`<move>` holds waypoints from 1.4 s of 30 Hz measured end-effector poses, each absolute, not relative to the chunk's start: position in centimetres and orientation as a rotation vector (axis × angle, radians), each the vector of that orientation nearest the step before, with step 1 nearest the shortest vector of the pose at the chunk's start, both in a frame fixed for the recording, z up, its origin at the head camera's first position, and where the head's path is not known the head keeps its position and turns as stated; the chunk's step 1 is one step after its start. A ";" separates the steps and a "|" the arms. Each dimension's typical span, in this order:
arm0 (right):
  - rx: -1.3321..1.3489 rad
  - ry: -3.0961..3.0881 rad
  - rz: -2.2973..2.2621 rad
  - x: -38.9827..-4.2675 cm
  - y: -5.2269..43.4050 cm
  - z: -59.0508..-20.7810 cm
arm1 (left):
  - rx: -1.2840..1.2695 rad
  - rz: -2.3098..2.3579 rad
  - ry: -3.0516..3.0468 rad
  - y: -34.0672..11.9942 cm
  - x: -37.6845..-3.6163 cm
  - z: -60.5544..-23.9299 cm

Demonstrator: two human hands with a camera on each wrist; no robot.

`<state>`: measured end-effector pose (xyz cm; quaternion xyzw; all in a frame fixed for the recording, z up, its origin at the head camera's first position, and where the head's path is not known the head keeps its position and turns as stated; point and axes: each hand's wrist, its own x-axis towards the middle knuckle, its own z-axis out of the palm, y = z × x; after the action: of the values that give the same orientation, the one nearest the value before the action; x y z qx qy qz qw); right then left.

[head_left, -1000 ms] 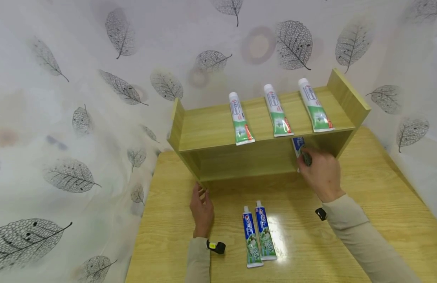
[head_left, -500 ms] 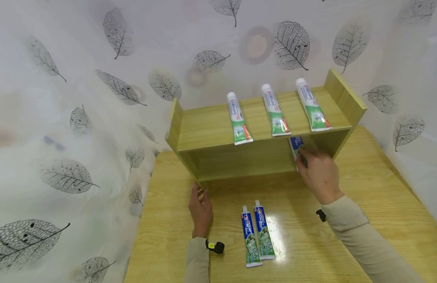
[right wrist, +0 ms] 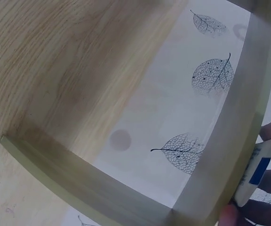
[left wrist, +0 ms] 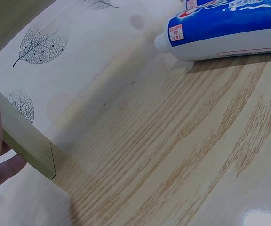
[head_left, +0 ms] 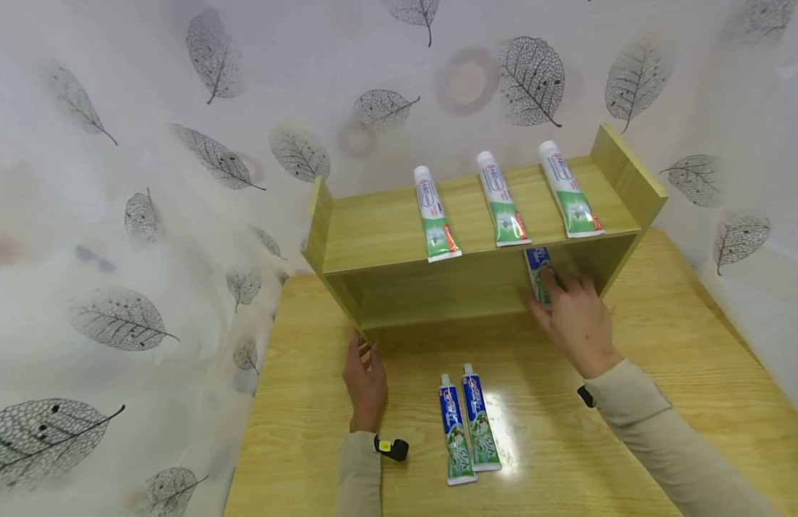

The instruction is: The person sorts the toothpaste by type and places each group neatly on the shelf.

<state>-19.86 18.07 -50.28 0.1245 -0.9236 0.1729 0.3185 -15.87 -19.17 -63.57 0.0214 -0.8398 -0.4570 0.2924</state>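
A two-tier wooden shelf (head_left: 373, 230) stands on the table. At its lower left corner, my left hand (head_left: 365, 384) holds the side panel (left wrist: 29, 146), with a finger behind the board. A blue and green toothpaste tube (head_left: 537, 269) lies on the lower tier toward the right. Over it my right hand (head_left: 578, 323) rests extended fingers on the tube, the thumb off to its left. In the right wrist view the tube's flat white end (right wrist: 255, 172) sticks out past the shelf edge among the fingers. The tube's far end is hidden by the upper tier.
White and green toothpaste tubes (head_left: 438, 215) lie spaced along the upper tier, caps to the back. Two more blue and green tubes, a left one (head_left: 456, 431) and a right one (head_left: 481, 420), lie side by side on the wooden table (head_left: 296, 416). Leaf-patterned wall covering (head_left: 179, 287) surrounds the table.
My right hand has loosened from a pinch to extended fingers, and the tube under it shows more and sits slightly further left. The left hand stays at the shelf corner.
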 end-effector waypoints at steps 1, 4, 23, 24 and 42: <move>0.324 -2.428 0.467 -19.9 18.1 -50.3 | 0.057 -1.213 -2.235 -19.2 -15.9 -63.6; 0.313 -2.421 0.506 -20.1 18.1 -50.5 | 0.054 -1.212 -2.234 -19.2 -15.9 -63.7; 0.272 -2.298 0.652 -18.9 18.5 -52.0 | 0.056 -1.190 -2.256 -19.2 -15.5 -63.7; 0.269 -2.290 0.642 -18.7 18.4 -51.9 | 0.057 -1.201 -2.256 -19.2 -15.5 -63.7; 0.452 -2.169 0.665 -15.2 15.9 -53.0 | 0.085 -1.211 -2.255 -19.2 -15.9 -63.4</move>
<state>-15.23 15.91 -52.95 0.1788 -0.8583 0.2634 0.4024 -15.88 -19.16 -63.35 0.0318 -0.8437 -0.4531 0.2861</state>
